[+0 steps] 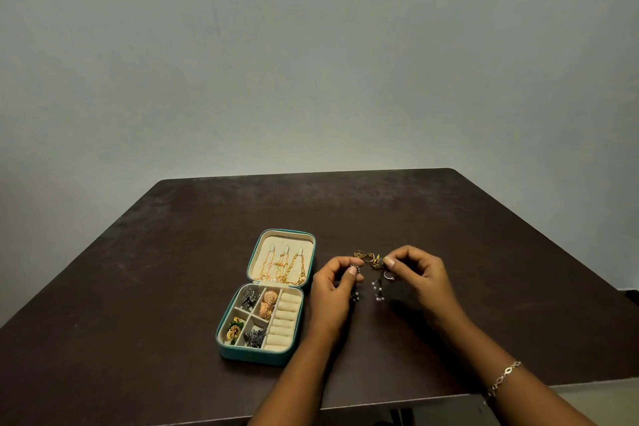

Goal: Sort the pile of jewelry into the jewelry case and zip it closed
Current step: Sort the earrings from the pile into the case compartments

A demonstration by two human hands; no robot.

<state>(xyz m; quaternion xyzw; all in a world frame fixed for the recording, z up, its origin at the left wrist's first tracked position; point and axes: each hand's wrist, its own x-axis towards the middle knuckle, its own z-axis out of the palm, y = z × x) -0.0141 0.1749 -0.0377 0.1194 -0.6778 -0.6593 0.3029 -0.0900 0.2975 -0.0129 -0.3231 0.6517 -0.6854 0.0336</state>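
Dark worktop [484, 252] against plain grey wall [311, 45]. Left hand [333, 287] and right hand [420, 275] each pinch a dark earring [376, 287], details blurred.

No text, label, brand or number can be read anywhere.

one case [262, 354], two hands [332, 290], two dangling earrings [378, 289], three chains [284, 268].
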